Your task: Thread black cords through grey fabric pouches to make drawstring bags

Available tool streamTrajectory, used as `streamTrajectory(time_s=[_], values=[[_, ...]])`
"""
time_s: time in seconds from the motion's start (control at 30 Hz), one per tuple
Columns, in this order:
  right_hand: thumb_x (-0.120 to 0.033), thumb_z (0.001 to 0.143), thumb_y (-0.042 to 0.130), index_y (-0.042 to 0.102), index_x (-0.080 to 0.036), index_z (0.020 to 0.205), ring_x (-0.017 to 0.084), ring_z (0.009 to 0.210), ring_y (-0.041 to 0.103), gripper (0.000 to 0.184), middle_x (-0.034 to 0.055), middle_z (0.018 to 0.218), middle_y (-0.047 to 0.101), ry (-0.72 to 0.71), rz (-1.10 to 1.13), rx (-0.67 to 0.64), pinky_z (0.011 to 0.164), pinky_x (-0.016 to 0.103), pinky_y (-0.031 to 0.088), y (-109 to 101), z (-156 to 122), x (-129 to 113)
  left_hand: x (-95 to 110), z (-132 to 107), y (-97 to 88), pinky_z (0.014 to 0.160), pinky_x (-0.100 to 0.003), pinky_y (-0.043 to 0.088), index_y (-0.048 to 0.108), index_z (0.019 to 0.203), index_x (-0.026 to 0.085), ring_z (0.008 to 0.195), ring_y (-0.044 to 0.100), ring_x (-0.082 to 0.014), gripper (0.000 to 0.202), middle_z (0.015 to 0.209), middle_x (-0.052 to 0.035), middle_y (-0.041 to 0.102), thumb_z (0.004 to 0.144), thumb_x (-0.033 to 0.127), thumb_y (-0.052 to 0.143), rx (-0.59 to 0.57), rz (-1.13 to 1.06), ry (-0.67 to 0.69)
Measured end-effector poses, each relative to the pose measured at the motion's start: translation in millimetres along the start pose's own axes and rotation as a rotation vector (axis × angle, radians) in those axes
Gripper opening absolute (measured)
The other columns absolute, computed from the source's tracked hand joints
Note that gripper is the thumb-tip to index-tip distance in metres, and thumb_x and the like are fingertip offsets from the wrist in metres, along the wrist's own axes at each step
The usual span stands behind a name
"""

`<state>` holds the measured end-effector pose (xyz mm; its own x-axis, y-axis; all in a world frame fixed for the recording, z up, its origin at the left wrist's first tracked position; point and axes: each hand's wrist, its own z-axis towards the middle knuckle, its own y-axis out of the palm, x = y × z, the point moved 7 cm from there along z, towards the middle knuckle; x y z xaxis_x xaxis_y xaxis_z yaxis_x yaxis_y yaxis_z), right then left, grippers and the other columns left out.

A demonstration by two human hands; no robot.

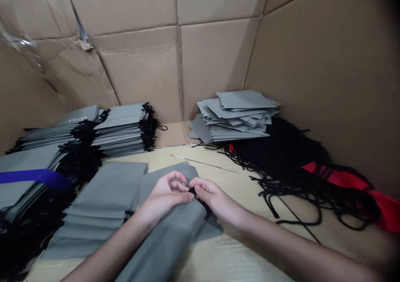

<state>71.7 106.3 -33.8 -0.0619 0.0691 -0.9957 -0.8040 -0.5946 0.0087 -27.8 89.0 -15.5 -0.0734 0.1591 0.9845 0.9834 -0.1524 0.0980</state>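
A grey fabric pouch slants from the bottom of the head view up to my two hands. At its top edge a short black cord sticks out between my fingertips. My left hand is closed on the pouch's edge beside the cord, with thumb and fingers curled. My right hand pinches the black cord at the pouch's corner. How far the cord runs inside the pouch is hidden. Under my hands lie more flat grey pouches. Beyond them rests a thin metal threading needle.
Stacks of corded grey pouches stand at the left, one under a purple strap. Uncorded grey pouches are piled at the back. Loose black cords with a red band lie right. Cardboard walls enclose the table.
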Motion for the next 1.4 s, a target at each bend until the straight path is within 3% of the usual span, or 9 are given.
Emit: streamTrajectory(time_s=[0.3, 0.43, 0.6, 0.73, 0.83, 0.93, 1.07, 1.2, 1.4], values=[[-0.059, 0.075, 0.053, 0.052, -0.017, 0.076, 0.012, 0.063, 0.038, 0.042, -0.0021, 0.069, 0.044, 0.012, 0.100, 0.089, 0.059, 0.023, 0.030, -3, -3, -1, 17, -3, 4.8, 0.054, -0.016, 0.041, 0.041, 0.063, 0.018, 0.053, 0.050, -0.0062, 0.035, 0.058, 0.0063, 0.052, 0.050, 0.016, 0.074, 0.103, 0.086, 0.181], [-0.058, 0.073, 0.056, 0.052, -0.016, 0.072, 0.011, 0.060, 0.037, 0.042, -0.0029, 0.065, 0.043, 0.021, 0.141, 0.125, 0.058, 0.023, 0.030, -3, -5, 1, 17, -6, 5.7, 0.053, -0.016, 0.039, 0.040, 0.069, 0.020, 0.057, 0.051, -0.0078, 0.028, 0.061, 0.0060, 0.050, 0.057, 0.012, 0.064, 0.179, 0.293, 0.275], [-0.056, 0.074, 0.056, 0.052, -0.017, 0.072, 0.013, 0.064, 0.041, 0.039, -0.0010, 0.068, 0.048, 0.052, 0.213, 0.136, 0.061, 0.024, 0.034, -2, -7, 9, 20, -11, 14.9, 0.058, -0.020, 0.041, 0.046, 0.077, 0.021, 0.064, 0.053, -0.0113, 0.013, 0.071, 0.0020, 0.054, 0.069, 0.016, 0.055, 0.079, 0.638, 0.422], [-0.055, 0.073, 0.057, 0.052, -0.017, 0.073, 0.013, 0.065, 0.042, 0.039, -0.0007, 0.069, 0.048, 0.083, 0.250, 0.129, 0.061, 0.024, 0.034, 0, -9, 9, 24, -16, 16.8, 0.062, -0.021, 0.041, 0.049, 0.080, 0.022, 0.068, 0.055, -0.0132, 0.011, 0.074, 0.0009, 0.058, 0.072, 0.017, 0.054, 0.088, 0.822, 0.505], [-0.056, 0.072, 0.058, 0.049, -0.018, 0.069, 0.012, 0.060, 0.039, 0.039, -0.0025, 0.065, 0.044, 0.110, 0.254, 0.148, 0.058, 0.023, 0.033, 1, -9, 8, 24, -18, 15.7, 0.058, -0.021, 0.039, 0.047, 0.078, 0.022, 0.061, 0.053, -0.0124, 0.012, 0.071, 0.0022, 0.056, 0.070, 0.017, 0.055, 0.176, 0.842, 0.523], [-0.060, 0.071, 0.056, 0.050, -0.018, 0.069, 0.014, 0.064, 0.043, 0.042, -0.0015, 0.067, 0.047, 0.057, 0.206, 0.121, 0.065, 0.025, 0.035, 2, -6, 2, 23, -20, 13.4, 0.054, -0.021, 0.036, 0.045, 0.074, 0.023, 0.056, 0.050, -0.0113, 0.013, 0.067, 0.0037, 0.053, 0.069, 0.016, 0.055, 0.293, 0.831, 0.528], [-0.063, 0.070, 0.055, 0.052, -0.019, 0.070, 0.016, 0.070, 0.046, 0.045, -0.0001, 0.070, 0.050, -0.002, 0.155, 0.117, 0.071, 0.027, 0.036, 2, -3, -2, 22, -23, 13.5, 0.054, -0.021, 0.036, 0.044, 0.071, 0.023, 0.055, 0.050, -0.0117, 0.012, 0.065, 0.0041, 0.052, 0.069, 0.016, 0.054, 0.337, 0.840, 0.534], [-0.058, 0.069, 0.059, 0.053, -0.018, 0.073, 0.015, 0.068, 0.046, 0.041, -0.0006, 0.071, 0.051, 0.055, 0.243, 0.164, 0.069, 0.026, 0.036, 1, -7, 2, 21, -21, 15.9, 0.057, -0.023, 0.037, 0.050, 0.076, 0.023, 0.060, 0.052, -0.0143, 0.006, 0.071, 0.0015, 0.055, 0.074, 0.019, 0.052, 0.302, 0.898, 0.539], [-0.048, 0.074, 0.059, 0.055, -0.019, 0.086, 0.017, 0.074, 0.049, 0.032, 0.0013, 0.079, 0.055, 0.201, 0.330, 0.281, 0.066, 0.026, 0.037, -6, -17, 14, 16, -9, 20.5, 0.071, -0.026, 0.043, 0.053, 0.104, 0.021, 0.082, 0.059, -0.0182, 0.023, 0.090, -0.0053, 0.063, 0.082, 0.017, 0.047, 0.141, 0.801, 0.544]])
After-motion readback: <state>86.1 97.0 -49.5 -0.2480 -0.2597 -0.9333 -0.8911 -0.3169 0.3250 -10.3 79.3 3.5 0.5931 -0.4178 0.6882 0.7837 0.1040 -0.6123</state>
